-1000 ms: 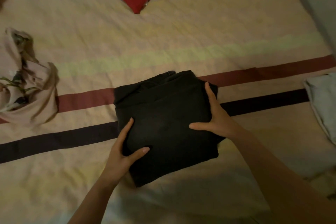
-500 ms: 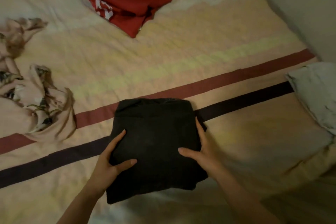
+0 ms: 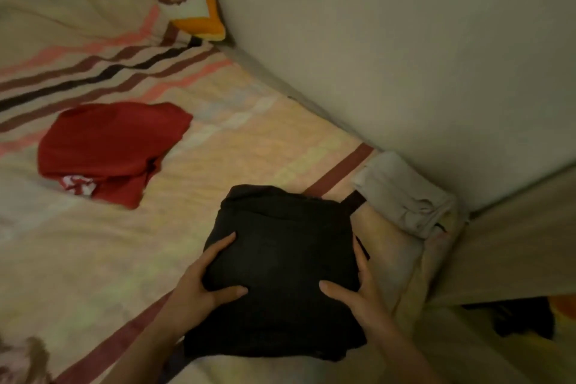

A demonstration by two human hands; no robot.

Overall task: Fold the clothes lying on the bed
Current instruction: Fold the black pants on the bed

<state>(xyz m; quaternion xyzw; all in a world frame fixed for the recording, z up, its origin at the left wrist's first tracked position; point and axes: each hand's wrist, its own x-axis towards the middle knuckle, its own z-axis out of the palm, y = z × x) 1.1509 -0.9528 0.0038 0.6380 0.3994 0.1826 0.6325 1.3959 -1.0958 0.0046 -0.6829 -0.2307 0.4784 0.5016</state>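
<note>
Head | folded black garment [image 3: 280, 262] between both hands | left hand [image 3: 199, 284], right hand [image 3: 358, 293] fingers gripping its sides

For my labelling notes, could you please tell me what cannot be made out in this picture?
Head view:
- Black garment: its type, folded and dark.
- Right hand fingers: hidden behind the garment's side.
- Floral cloth: cut by the bottom-left edge.
- Red shirt print: blurred.
</note>
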